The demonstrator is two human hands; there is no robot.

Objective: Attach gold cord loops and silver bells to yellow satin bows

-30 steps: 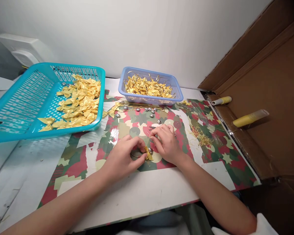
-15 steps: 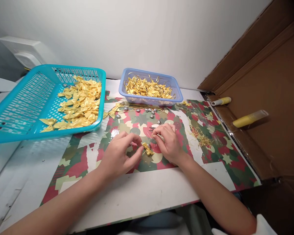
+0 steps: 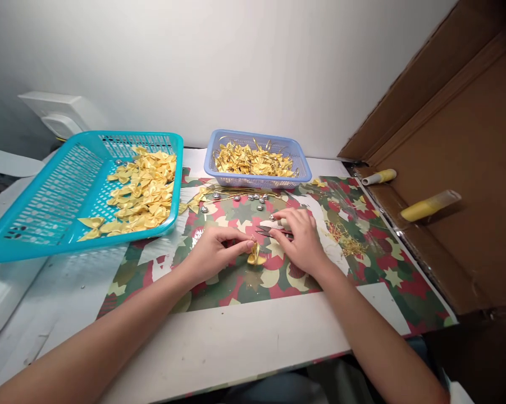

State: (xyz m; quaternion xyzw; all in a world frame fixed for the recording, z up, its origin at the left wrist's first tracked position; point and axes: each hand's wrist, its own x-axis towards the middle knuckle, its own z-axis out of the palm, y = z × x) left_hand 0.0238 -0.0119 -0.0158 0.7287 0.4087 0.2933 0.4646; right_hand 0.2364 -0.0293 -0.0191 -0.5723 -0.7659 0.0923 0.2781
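My left hand (image 3: 219, 249) pinches a small yellow satin bow (image 3: 256, 257) between thumb and fingertips, just above the patterned sheet. The bow is tilted, and part of it is behind the fingers. My right hand (image 3: 300, 237) is to the right of it, thumb and index finger apart. Below that hand lies a pair of small dark scissors (image 3: 269, 231), blades pointing left, its handle end partly covered by the fingers. A silver bell (image 3: 272, 217) sits right by the index fingertip.
A turquoise basket (image 3: 37, 249) of yellow bows stands at left, a blue basket (image 3: 256, 180) of bows with gold ties at the back. Silver bells (image 3: 256, 197) and gold ties (image 3: 231, 192) lie before it. Thread scraps (image 3: 347, 241) and a cardboard wall (image 3: 455, 140) are at right.
My right hand has moved away from the bow to the scissors, its fingers now spread. The bow has turned in my left hand, hiding the bell seen on it before. The view has shifted slightly.
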